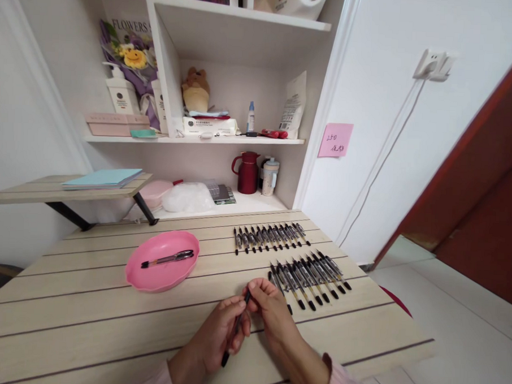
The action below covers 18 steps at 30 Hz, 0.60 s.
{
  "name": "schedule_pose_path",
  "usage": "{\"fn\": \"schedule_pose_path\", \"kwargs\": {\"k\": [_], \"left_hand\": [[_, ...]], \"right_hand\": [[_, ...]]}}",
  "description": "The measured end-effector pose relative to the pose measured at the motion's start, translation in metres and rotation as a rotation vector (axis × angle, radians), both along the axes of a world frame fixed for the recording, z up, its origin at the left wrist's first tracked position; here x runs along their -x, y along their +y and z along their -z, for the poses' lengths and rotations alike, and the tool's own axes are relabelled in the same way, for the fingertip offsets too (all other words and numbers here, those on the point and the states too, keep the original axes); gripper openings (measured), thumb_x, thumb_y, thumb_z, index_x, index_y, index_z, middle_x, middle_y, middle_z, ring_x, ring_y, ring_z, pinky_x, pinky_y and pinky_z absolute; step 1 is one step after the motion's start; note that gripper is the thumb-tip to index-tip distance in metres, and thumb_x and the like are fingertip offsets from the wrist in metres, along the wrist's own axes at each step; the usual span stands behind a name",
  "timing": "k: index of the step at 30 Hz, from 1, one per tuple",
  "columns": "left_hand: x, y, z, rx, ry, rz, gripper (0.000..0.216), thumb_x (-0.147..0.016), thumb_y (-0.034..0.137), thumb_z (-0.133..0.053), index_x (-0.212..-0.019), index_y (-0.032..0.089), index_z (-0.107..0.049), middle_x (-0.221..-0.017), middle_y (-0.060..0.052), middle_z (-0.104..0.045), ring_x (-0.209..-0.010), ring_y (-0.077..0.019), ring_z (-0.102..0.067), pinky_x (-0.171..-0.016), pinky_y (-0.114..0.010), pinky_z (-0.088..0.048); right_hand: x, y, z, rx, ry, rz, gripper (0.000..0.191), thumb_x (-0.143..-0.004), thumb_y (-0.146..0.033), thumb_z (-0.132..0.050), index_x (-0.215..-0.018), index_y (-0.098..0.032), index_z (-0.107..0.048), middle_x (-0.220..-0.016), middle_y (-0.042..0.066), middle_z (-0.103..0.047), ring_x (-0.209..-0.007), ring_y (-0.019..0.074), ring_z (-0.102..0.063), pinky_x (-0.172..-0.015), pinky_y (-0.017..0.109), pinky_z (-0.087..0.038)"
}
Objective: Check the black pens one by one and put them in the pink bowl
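Both hands are closed on one black pen, held just above the near edge of the table, about midway along it. Curled round the barrel, the left hand holds it tilted, with the lower end pointing back toward the person. The right hand pinches the upper end between thumb and fingertips. Whether that end carries a cap I cannot tell, since the fingers cover it.

Judging by the grips, the work in hand sits at the pen's top end, with one hand bracing and the other acting on the tip of the barrel. Any move from here calls for a steady left-hand hold and a small, straight action from the right, kept clear of the pens lying just beside it.

Those pens form the near row of pens, laid side by side and slanted, touching or almost touching, toward the right edge of the table. A far row of pens lies behind it, close to the back edge. Left of centre sits a pink dish with a single pen lying across it.

Beyond the back edge, white shelves hold a red jug and other small items, and a pink note is stuck on the wall to the right
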State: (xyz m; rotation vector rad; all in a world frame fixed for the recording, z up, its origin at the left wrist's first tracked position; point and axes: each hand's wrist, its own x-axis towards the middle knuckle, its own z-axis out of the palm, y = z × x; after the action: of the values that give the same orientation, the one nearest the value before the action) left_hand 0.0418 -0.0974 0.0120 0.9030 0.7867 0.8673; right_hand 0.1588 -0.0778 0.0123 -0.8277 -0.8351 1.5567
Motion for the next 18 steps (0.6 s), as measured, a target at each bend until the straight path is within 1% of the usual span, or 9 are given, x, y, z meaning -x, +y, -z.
{"fn": "schedule_pose_path", "kwargs": {"k": [3,5,9,12,14,16,18], "left_hand": [[0.0004,0.0002,-0.0007,0.012,0.003,0.004,0.025,-0.078,0.041,-0.047,-0.078,0.016,-0.054,-0.051,0.004,-0.052,-0.027,-0.0024,-0.032,-0.03,-0.018,-0.016],[0.0006,0.0005,-0.0011,0.024,0.006,-0.005,0.025,-0.078,0.041,-0.048,-0.078,0.016,-0.053,-0.051,0.004,-0.052,-0.027,-0.0023,-0.031,-0.03,-0.018,-0.015],[0.0008,0.0004,-0.0021,0.023,0.0,-0.017,0.024,-0.077,0.04,-0.048,-0.079,0.017,-0.053,-0.052,0.004,-0.053,-0.028,-0.0022,-0.031,-0.031,-0.018,-0.015],[0.0011,-0.0001,-0.0029,0.013,-0.004,0.0,0.021,-0.078,0.038,-0.047,-0.079,0.017,-0.052,-0.052,0.005,-0.051,-0.028,-0.0017,-0.029,-0.031,-0.018,-0.014],[0.0016,-0.0007,-0.0036,0.024,0.004,0.013,0.019,-0.078,0.036,-0.047,-0.077,0.018,-0.051,-0.051,0.006,-0.05,-0.027,-0.0011,-0.026,-0.031,-0.018,-0.013],[0.0023,-0.0014,-0.0043,0.041,0.011,0.019,0.018,-0.078,0.036,-0.047,-0.076,0.018,-0.05,-0.049,0.007,-0.049,-0.027,-0.0009,-0.024,-0.032,-0.018,-0.013],[0.003,-0.0021,-0.0054,0.063,0.019,0.026,0.018,-0.078,0.035,-0.046,-0.079,0.018,-0.051,-0.048,0.007,-0.048,-0.027,-0.0011,-0.023,-0.032,-0.017,-0.013]], "right_hand": [[0.0,0.0013,-0.0026,0.012,0.068,0.008,0.03,-0.063,-0.04,-0.071,-0.068,-0.013,-0.058,-0.061,0.0,-0.058,-0.041,0.003,-0.036,-0.043,0.017,-0.027],[0.0009,0.0015,-0.0051,0.029,0.094,0.005,0.03,-0.062,-0.039,-0.071,-0.07,-0.013,-0.058,-0.067,0.002,-0.061,-0.042,0.0028,-0.036,-0.043,0.017,-0.029],[0.0027,0.0007,-0.0068,0.057,0.111,0.0,0.033,-0.061,-0.041,-0.071,-0.074,-0.014,-0.059,-0.067,0.002,-0.061,-0.042,0.0036,-0.037,-0.044,0.018,-0.031],[0.003,0.0006,-0.0045,0.053,0.085,-0.015,0.035,-0.064,-0.046,-0.068,-0.068,-0.014,-0.057,-0.052,-0.002,-0.054,-0.038,0.0038,-0.035,-0.04,0.018,-0.028],[0.0028,0.0017,-0.0037,0.03,0.065,-0.025,0.035,-0.063,-0.046,-0.069,-0.065,-0.013,-0.056,-0.05,-0.003,-0.052,-0.037,0.0031,-0.035,-0.039,0.017,-0.026],[0.0018,0.0038,-0.0051,0.009,0.092,-0.014,0.034,-0.061,-0.044,-0.07,-0.068,-0.013,-0.057,-0.058,0.0,-0.058,-0.039,0.0033,-0.038,-0.039,0.017,-0.027],[-0.0013,0.0074,-0.0088,0.006,0.137,0.059,0.034,-0.061,-0.043,-0.071,-0.075,-0.015,-0.058,-0.068,0.002,-0.062,-0.046,0.0061,-0.047,-0.042,0.018,-0.033]]}}
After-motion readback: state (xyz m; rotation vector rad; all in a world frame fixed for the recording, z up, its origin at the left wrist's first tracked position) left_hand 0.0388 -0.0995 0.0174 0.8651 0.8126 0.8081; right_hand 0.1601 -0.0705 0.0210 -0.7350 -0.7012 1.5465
